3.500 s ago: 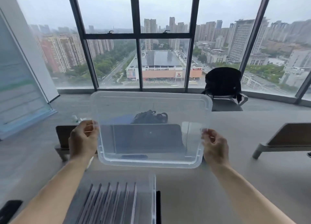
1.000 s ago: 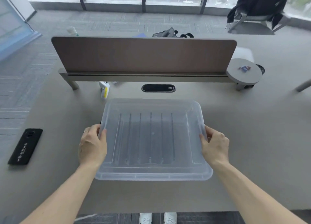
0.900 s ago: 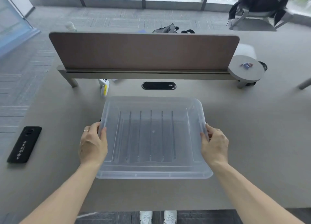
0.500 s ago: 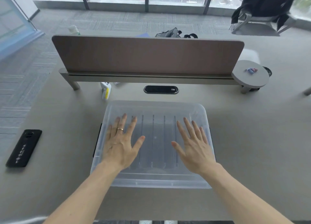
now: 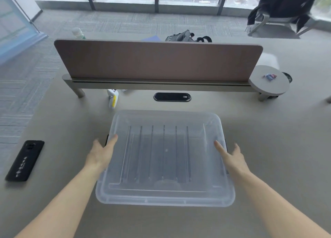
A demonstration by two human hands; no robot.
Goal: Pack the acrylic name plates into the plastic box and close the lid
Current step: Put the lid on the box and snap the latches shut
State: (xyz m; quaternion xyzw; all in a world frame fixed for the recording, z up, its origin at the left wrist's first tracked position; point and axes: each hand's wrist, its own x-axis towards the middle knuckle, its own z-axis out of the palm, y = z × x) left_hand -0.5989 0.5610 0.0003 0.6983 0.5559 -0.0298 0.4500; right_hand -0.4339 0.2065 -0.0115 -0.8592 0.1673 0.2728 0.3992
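Both hands are flanking the box on the desk, left hand and right hand with fingers straight and together, gripping nothing, tips touching the lid edges. Lid is sitting on top; plates are showing through as dark upright lines in a row. Risk: side latches are looking unclipped, so lid could be popping off if lifted.

The lid is translucent, frosted plastic, smooth with moulded ridges. The desk looks matt grey. The divider panel looks like matt brown felt.
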